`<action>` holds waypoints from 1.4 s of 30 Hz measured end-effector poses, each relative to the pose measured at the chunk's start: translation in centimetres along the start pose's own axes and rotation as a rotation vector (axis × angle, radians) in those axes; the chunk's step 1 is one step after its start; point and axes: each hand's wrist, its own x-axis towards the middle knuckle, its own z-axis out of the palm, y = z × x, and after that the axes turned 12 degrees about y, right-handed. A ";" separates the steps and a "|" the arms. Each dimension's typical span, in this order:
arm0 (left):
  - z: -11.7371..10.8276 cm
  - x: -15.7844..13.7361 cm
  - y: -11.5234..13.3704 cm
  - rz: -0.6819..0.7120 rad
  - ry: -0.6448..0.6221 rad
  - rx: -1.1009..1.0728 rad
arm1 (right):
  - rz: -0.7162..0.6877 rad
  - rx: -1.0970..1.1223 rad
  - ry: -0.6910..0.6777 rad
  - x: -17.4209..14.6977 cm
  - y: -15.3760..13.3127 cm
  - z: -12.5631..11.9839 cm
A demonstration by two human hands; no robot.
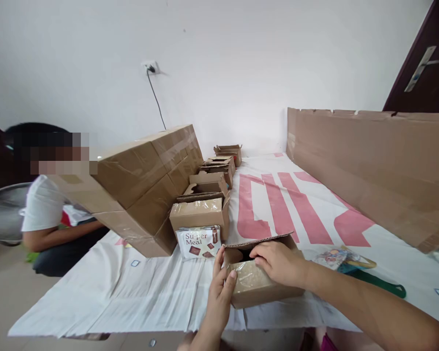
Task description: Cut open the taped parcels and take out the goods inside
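Matt brown corrugated cardboard forms the nearest open box point(269, 291), its front covered with glossy, crinkled clear tape point(246, 276). The "Su-per Meal" packet point(198, 243) looks shiny and film-like; the table covering point(146, 297), thin and creased; the door handle point(419, 69), smooth metal.

The right hand point(283, 265) is partly hiding the inside of the near box point(267, 293); the far-right door point(420, 61) is running out of view.

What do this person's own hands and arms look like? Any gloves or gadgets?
The left hand and right hand are bare, with no gloves, rings, cables or markings visible. The forearms show no sleeves or watch.
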 end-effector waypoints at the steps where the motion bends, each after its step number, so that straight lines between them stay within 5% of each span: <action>1: 0.0 0.0 0.0 0.004 -0.013 0.006 | 0.001 0.006 -0.013 0.1 -0.1 0.2; 19: -0.2 0.0 -0.4 -0.001 -0.047 -0.027 | -0.227 -0.233 0.035 -0.3 0.0 0.8; 26: -0.2 0.0 -0.1 -0.010 -0.037 -0.011 | -0.345 -0.040 0.093 -1.3 -0.2 -0.1; 30: -0.3 0.2 -0.1 -0.010 -0.041 0.027 | -0.357 0.009 0.019 -2.1 -0.6 -1.1; 42: -0.1 0.1 -0.5 0.028 -0.016 0.029 | -0.659 -0.432 0.009 -1.3 -1.6 -0.2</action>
